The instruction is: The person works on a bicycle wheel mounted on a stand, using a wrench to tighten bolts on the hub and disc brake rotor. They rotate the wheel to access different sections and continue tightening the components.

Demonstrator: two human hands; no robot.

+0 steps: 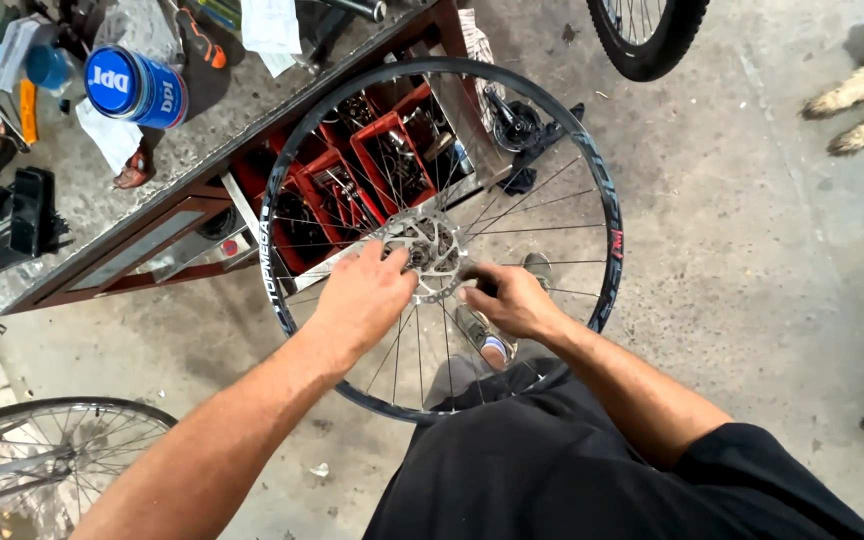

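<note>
Right in front of the person's lap, a bare bicycle wheel [441, 238] with a black rim and thin spokes is held roughly flat, facing up toward the camera. At its centre sits a silver brake disc [430, 246], and both hands meet there. The left hand [364, 296] comes in from the lower left, fingers curled over the near-left edge of the disc and touching it, the palm lying above the spokes. The right hand [508, 298] sits just to the right of the disc, closed around a small dark object I cannot make out, its fingertips near the disc's lower right edge. The two hands are close together, with only the hub area between them.

Beyond the wheel stands a work surface [202, 140] with a red frame, carrying a blue tin [136, 87], papers and tools. Red bins [372, 165] of parts show through the spokes beneath it. Another wheel [52, 450] lies at the lower left on the concrete floor [752, 250], and a tyre [647, 35] shows at the top.
</note>
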